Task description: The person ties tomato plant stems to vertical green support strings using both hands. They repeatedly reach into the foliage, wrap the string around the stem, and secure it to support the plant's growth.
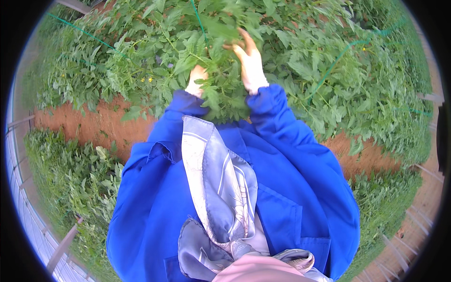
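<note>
Tomato plants (225,74) with dense green leaves fill the space before me. My left hand (198,78) reaches into the foliage, its fingers largely hidden behind leaves, so what it holds is unclear. To its right, my right hand (252,63) is raised among the shoots with fingers apart; nothing shows in its grasp. Its fingertips are near a blurred leaf (220,30). A green twine (200,21) runs down into the plant between and above the hands. Leafy stems hang between my forearms, close against my blue jacket (225,141).
More green twine slants through the foliage at left (88,34) and right (334,63). Yellow flowers (146,80) show at left. Bare reddish soil (98,121) separates this row from another plant row (81,172) behind me. A pale post (63,246) stands lower left.
</note>
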{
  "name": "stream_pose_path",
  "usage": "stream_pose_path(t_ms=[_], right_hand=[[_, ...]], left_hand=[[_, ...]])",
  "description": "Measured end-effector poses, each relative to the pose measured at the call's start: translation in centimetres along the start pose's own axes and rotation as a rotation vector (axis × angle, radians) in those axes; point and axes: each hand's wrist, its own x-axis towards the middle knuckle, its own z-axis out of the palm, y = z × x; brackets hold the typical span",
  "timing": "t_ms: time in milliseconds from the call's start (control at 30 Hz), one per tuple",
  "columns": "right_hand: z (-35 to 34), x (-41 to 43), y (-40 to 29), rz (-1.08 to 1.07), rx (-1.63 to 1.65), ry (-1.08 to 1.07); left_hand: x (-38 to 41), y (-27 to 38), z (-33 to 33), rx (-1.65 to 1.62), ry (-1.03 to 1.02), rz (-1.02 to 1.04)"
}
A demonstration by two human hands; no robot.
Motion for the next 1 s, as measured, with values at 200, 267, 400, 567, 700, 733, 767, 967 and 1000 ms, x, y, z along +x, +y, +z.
stream_pose_path(t_ms=[200, 267, 400, 567, 700, 733, 767, 967, 1000], right_hand=[[2.8, -7.8, 0.5, -0.364, -0.767, -0.44], [3.9, -7.3, -0.8, -0.534, -0.959, -0.758], [3.9, -4.6, -4.4, -0.584, -0.931, -0.511], [7.1, 2.8, -5.6, -0.529, -0.867, -0.269], [7.8, 4.2, -3.0, -0.087, -0.654, -0.371], [7.5, 4.4, -2.9, -0.092, -0.616, -0.353], [6.3, 4.4, -2.4, -0.093, -0.608, -0.293], [3.8, 1.5, 0.5, 0.028, -0.755, -0.217], [3.3, 1.3, 0.4, 0.009, -0.881, -0.209]], left_hand=[[-4.4, -2.5, -2.1, -0.398, -0.089, -0.003], [-3.5, -6.7, -6.4, 0.165, -0.28, 0.583], [-4.3, -5.1, -8.5, 0.139, -0.351, 0.327], [-5.6, -3.3, -7.9, -0.077, -0.382, 0.049], [-4.9, -0.5, -7.5, 0.125, -0.326, 0.151], [-5.2, 0.7, -7.8, 0.205, -0.223, 0.152], [-4.1, 1.1, -7.8, 0.259, -0.177, 0.159], [2.9, 3.1, -8.1, 0.555, -0.091, 0.128], [4.1, 3.2, -7.9, 0.586, -0.122, 0.105]])
